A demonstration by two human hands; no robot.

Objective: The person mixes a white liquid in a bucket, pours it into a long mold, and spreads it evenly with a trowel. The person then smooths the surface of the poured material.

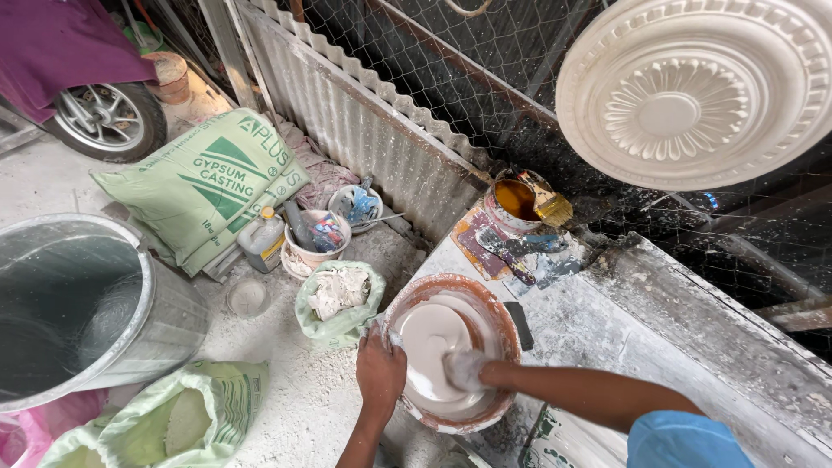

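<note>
A round brown mould bowl (490, 305) full of wet white plaster sits at the near end of a plaster-crusted workbench (607, 321). My left hand (380, 371) grips the bowl's left rim. My right hand (465, 369) is down in the plaster, coated white, its fingers curled in the mix; whether it holds anything I cannot tell. A blue sleeve covers my right upper arm at the bottom right.
A tin of amber liquid with a brush (520, 202) and scrapers (511, 251) lie behind the bowl. An ornate white plaster ceiling rose (693, 91) hangs on the wire fence. On the floor: a metal drum (130, 303), green plaster sacks (204, 186), small tubs, a bag of plaster lumps (340, 303), a wheel.
</note>
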